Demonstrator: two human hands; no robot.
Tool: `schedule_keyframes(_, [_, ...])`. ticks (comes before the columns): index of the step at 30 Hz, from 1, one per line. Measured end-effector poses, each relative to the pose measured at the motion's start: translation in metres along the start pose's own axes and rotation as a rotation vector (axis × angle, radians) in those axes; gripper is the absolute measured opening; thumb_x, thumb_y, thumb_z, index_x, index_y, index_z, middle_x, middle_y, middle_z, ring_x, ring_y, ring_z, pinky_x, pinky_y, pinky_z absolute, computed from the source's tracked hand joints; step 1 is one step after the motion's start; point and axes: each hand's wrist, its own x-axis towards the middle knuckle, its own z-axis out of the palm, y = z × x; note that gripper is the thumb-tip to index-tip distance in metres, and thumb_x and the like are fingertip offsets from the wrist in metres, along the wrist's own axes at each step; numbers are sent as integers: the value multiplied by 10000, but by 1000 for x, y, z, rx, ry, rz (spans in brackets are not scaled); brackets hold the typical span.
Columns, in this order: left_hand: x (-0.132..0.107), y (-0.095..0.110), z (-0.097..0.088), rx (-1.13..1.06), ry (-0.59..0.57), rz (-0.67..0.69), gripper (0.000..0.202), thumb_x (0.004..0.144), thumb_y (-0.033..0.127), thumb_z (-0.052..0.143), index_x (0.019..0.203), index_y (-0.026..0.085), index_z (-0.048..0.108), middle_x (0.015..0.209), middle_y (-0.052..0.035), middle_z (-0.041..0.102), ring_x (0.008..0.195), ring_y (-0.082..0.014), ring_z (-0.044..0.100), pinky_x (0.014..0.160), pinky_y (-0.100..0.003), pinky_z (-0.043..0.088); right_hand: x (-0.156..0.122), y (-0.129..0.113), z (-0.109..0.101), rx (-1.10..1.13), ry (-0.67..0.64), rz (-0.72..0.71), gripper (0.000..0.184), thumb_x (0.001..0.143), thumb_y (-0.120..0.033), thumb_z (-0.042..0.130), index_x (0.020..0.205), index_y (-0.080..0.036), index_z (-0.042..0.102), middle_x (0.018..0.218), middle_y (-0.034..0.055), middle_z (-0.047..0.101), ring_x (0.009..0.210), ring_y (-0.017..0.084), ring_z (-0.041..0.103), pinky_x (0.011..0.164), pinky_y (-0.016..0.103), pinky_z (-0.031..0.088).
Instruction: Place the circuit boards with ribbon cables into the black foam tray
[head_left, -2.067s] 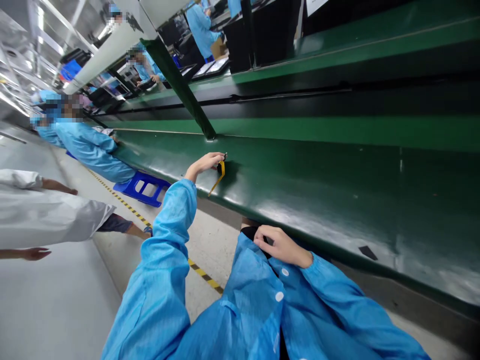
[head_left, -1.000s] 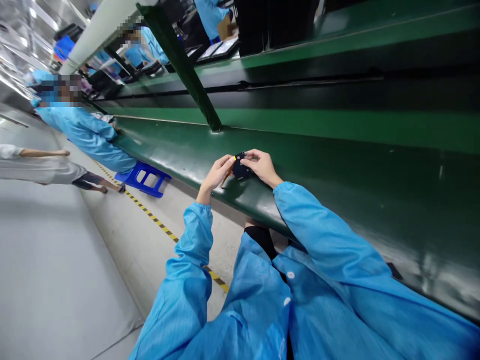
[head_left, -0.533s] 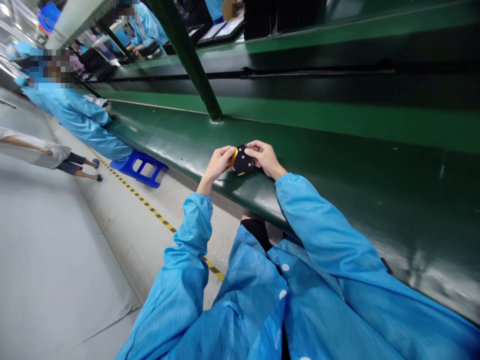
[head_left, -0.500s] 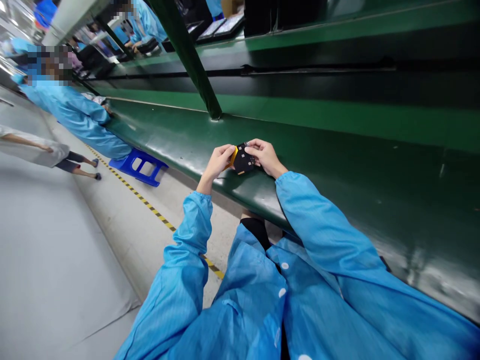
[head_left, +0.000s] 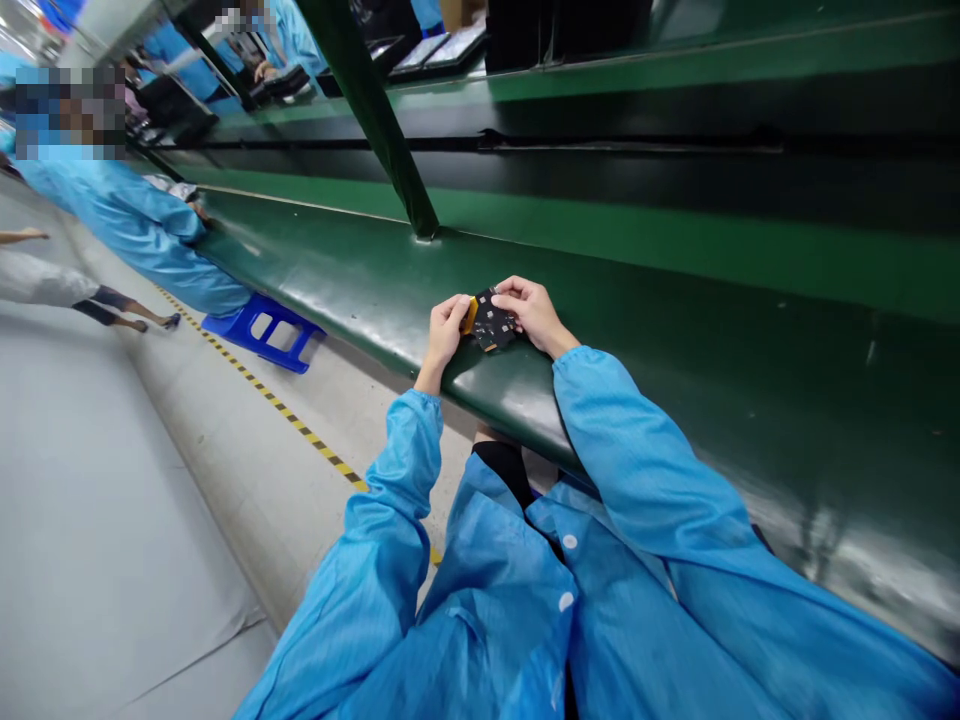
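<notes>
Between my hands is a small black circuit board [head_left: 491,328] with light square parts on its face, held just over the green bench top [head_left: 660,330]. My left hand [head_left: 445,335] pinches a yellow-orange strip [head_left: 469,316] at the board's left edge; whether the strip is stuck to the board I cannot tell. My right hand [head_left: 531,312] grips the board's upper right side, thumb and fingers closed on it. Some of the fingers behind the board are hidden.
A green post [head_left: 382,130] rises from the bench beyond my hands. To the left, a co-worker in a blue smock [head_left: 142,220] sits on a blue stool [head_left: 262,330]. Another person [head_left: 45,278] walks along the floor. Black trays [head_left: 450,50] stand on the far shelf.
My left hand has shifted slightly right and turned more upright, its fingers still at the yellow-orange strip. The board has tilted a little. The walking person has moved left in view.
</notes>
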Motion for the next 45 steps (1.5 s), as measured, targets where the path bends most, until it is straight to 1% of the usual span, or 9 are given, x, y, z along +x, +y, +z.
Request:
schedule_keyframes(5, [-5,-13,0,97,389,291,633,982,812,558,1085,214,735,1107,-107,740,1069,-231,684,986,-363,528,6,6,-5,-26,163,-126,307,713,-420,853,881,-218,693,834,14,683,572,102,455,433,256,311])
schedule_keyframes(7, [-6,-18,-3,146,524,312,602,982,796,577,1107,220,698,1126,-103,704,1087,-229,661,990,-362,514,8,8,-10,-10,211,-165,330,710,-436,877,880,-227,686,864,18,692,597,109,474,447,262,349])
schedule_keyframes(10, [-5,-25,-7,151,568,278,566,965,777,624,1089,225,646,1049,-70,649,981,-198,627,907,-335,509,8,7,-17,49,200,-210,350,705,-439,897,882,-235,675,891,18,700,687,135,572,584,290,522])
schedule_keyframes(15, [-1,-28,-6,88,396,166,558,948,773,654,916,216,627,794,-5,589,726,-140,552,700,-277,468,-1,1,-24,174,69,-177,242,683,-287,816,816,-224,624,942,39,733,932,189,694,947,375,603])
schedule_keyframes(22, [-2,-20,-3,7,139,71,527,968,722,665,1073,211,734,722,1,660,659,-133,606,669,-272,512,-6,-6,-21,337,60,-151,249,773,-441,674,730,-243,529,764,26,628,765,193,600,823,369,565])
schedule_keyframes(27, [-5,-15,-8,-23,-127,104,648,921,733,746,1310,215,730,917,-51,792,781,-155,691,783,-310,555,-6,-11,-19,431,97,-106,139,662,-288,602,758,-243,513,644,-10,496,649,166,466,711,311,504])
schedule_keyframes(31, [-5,-14,-13,5,-328,137,889,773,722,904,1486,243,675,1112,-72,809,852,-163,694,783,-306,531,-5,-12,-18,370,-36,-46,260,535,-194,563,791,-230,536,657,-13,538,629,153,468,640,277,455])
schedule_keyframes(38, [-1,-22,-17,142,-398,194,1059,584,750,1001,1447,202,725,1243,-133,782,1009,-244,709,808,-337,544,-2,-9,-17,268,-76,-58,330,530,-126,591,846,-216,568,816,-5,634,749,144,541,681,260,457])
schedule_keyframes(45, [-12,-16,-9,306,-270,276,929,733,719,935,1479,230,674,1163,-87,758,865,-182,667,795,-334,578,1,-9,-17,188,62,-91,309,579,-169,690,862,-220,579,916,4,634,818,148,533,766,278,493])
